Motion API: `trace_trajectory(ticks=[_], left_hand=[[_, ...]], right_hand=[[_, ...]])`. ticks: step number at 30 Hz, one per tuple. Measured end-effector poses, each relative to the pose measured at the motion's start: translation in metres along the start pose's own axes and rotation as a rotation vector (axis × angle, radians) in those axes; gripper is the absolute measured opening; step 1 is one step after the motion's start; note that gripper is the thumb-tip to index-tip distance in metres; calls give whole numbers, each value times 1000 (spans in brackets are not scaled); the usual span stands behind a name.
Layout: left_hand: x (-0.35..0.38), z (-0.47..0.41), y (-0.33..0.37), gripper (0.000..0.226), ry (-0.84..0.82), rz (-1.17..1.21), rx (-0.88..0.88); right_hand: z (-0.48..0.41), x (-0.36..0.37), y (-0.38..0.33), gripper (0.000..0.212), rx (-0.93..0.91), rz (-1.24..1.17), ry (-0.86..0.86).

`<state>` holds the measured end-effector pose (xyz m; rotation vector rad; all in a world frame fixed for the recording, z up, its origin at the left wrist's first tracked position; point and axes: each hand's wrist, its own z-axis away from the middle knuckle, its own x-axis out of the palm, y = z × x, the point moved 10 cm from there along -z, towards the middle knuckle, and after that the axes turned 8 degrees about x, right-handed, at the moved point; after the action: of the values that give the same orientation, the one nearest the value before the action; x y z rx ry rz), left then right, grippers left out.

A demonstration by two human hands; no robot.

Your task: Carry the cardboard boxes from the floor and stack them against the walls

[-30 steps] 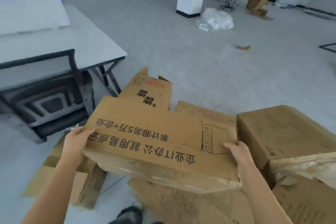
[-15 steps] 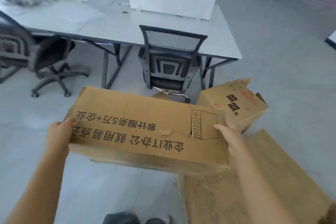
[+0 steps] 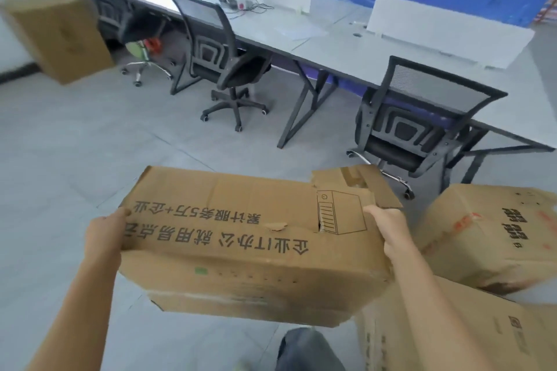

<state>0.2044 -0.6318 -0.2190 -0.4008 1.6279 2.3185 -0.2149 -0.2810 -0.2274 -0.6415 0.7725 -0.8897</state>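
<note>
Hands hold a long box [image 3: 241,253] up off the floor [image 3: 75,144], near and in the middle. The left hand [image 3: 104,235] grips its left end with the thumb on top. The right hand [image 3: 388,229] grips its right end, next to a torn flap. A printed box [image 3: 488,238] sits near on the right, resting on a flat box [image 3: 452,328]. Far off, black chairs [image 3: 223,63] stand by a long desk [image 3: 331,39]. Another brown box [image 3: 60,36] is far left.

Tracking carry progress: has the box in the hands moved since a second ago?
Yes. The held box has swung left, off the red-printed floor box it overlapped before; left hand and right hand grip its ends.
</note>
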Motion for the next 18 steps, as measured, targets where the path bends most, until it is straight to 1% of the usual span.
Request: trace_trajectory(ticks=[2, 3, 5, 7, 8, 10, 11, 14, 15, 18], left_hand=[[-42, -4, -13, 19, 48, 56, -30], [-61, -4, -20, 17, 67, 84, -51], [-98, 0, -37, 14, 109, 125, -92], [-136, 4, -60, 14, 176, 177, -135], [-154, 6, -72, 14, 215, 201, -153], [-188, 10, -92, 15, 299, 229, -174], [-197, 12, -96, 17, 322, 242, -172], [-237, 13, -111, 19, 441, 320, -182], [-252, 12, -115, 18, 485, 330, -186], [-294, -2, -124, 16, 577, 360, -190]], right_hand=[[19, 36, -15, 13, -45, 70, -59], [27, 55, -23, 12, -69, 101, -82], [42, 93, -44, 20, -154, 177, -105], [56, 140, -59, 15, -219, 280, -165], [62, 163, -65, 20, -240, 324, -189], [73, 211, -75, 36, -287, 405, -225], [77, 227, -80, 39, -307, 432, -228], [98, 304, -90, 31, -358, 512, -329], [105, 331, -94, 32, -382, 534, -362], [126, 409, -107, 44, -426, 566, -469]])
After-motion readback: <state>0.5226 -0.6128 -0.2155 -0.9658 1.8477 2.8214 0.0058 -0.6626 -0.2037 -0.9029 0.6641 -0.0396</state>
